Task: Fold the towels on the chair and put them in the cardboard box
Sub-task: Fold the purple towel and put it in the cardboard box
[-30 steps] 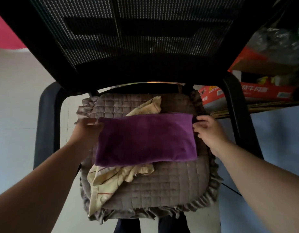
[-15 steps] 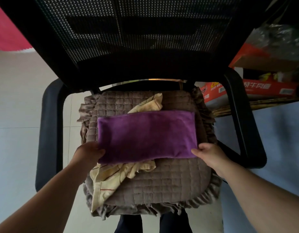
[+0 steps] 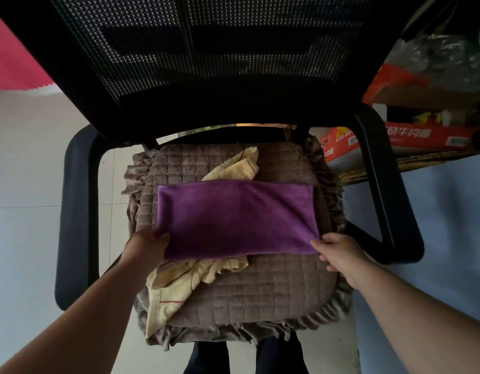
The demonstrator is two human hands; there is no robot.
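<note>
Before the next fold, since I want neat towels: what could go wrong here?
The purple towel lies on the crumpled yellow towel, so lifting it may drag the yellow one off the seat cushion, where it already overhangs the front edge. The left hand and right hand hold only the near corners, so the middle may sag.

Looks like a home room, maybe a storage corner. Cues: black mesh office chair (image 3: 206, 63) at centre with a quilted, frilled seat cushion (image 3: 273, 287); pale tiled floor (image 3: 23, 238) on the left; upper right, a red printed carton (image 3: 422, 136) and a crumpled plastic bag (image 3: 449, 58) piled together; pink fabric (image 3: 9, 63) upper left.
</note>
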